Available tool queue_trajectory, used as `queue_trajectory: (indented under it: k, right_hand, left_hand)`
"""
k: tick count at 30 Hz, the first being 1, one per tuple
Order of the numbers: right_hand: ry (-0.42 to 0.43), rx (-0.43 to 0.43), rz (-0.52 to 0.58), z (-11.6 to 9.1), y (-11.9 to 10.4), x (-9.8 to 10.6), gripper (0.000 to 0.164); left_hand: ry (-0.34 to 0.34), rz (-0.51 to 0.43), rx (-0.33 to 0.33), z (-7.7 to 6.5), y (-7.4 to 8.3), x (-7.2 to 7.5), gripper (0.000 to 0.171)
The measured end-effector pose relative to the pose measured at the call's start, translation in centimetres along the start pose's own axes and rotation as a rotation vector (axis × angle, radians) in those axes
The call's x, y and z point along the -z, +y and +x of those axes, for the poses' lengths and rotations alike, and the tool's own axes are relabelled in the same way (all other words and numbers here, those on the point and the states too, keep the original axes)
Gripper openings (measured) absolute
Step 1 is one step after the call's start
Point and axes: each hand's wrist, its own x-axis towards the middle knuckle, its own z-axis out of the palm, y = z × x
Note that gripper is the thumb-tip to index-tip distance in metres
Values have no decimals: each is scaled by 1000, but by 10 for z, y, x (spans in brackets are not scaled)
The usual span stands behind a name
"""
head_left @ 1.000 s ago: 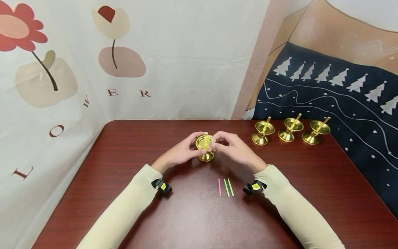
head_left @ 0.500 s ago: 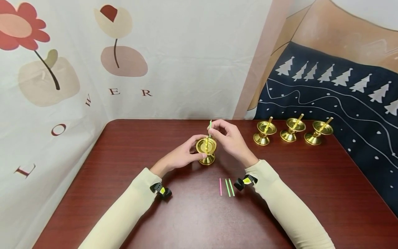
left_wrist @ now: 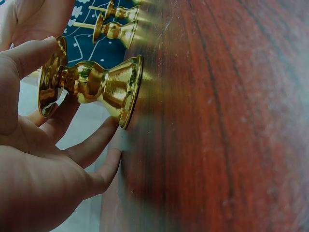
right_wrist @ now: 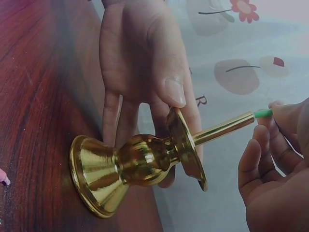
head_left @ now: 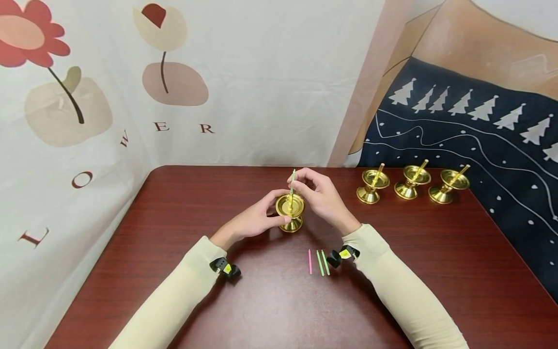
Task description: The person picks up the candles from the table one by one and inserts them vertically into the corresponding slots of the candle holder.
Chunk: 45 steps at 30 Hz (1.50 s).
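Note:
A shiny gold candle holder [head_left: 291,225] stands upright on the table, with a dish and a thin tube [right_wrist: 224,130] rising from its middle. My left hand [head_left: 253,217] holds it at the dish, thumb on the near side of the rim and fingers behind. Above it, my right hand [head_left: 321,195] pinches a slim green candle [head_left: 293,177] between thumb and fingertips. In the right wrist view the candle's lower end [right_wrist: 263,113] meets the tube's top; how far it sits inside cannot be seen.
On the dark red table [head_left: 183,208], one pink candle [head_left: 310,261] and two green candles [head_left: 323,262] lie in front of the hands. Three similar gold holders [head_left: 409,182] stand at the back right. Printed cloths [head_left: 261,87] hang behind the table.
My right hand has risen from beside the dish, turned the green candle upright and brought it left over the tube. The left hand keeps its hold on the candle holder.

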Motion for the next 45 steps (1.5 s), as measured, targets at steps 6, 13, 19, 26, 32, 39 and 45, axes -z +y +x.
queue_trajectory:
  k: [6, 13, 19, 26, 32, 39, 45]
  right_hand:
    - [-13, 19, -13, -1, 1, 0, 8]
    - [-18, 114, -61, -1, 2, 1, 6]
    - [-23, 231, -114, 0, 7, 2, 8]
    - [-11, 307, -192, 1, 10, 1, 9]
    - [-8, 319, -234, 1, 9, 2, 11]
    - [-15, 328, -255, 2, 6, 3, 13]
    - [-14, 329, -280, 2, 5, 3, 13]
  left_hand:
    - [-8, -5, -17, 1, -3, 0, 73]
    - [-11, -8, -22, 2, -5, 0, 72]
    - [-14, -9, -27, 1, -4, 0, 71]
    - [-4, 2, -17, 1, -4, 0, 73]
    - [-8, -2, -18, 1, -4, 1, 74]
    - [-3, 5, -12, 1, -5, 1, 74]
    - [1, 1, -18, 1, -5, 0, 74]
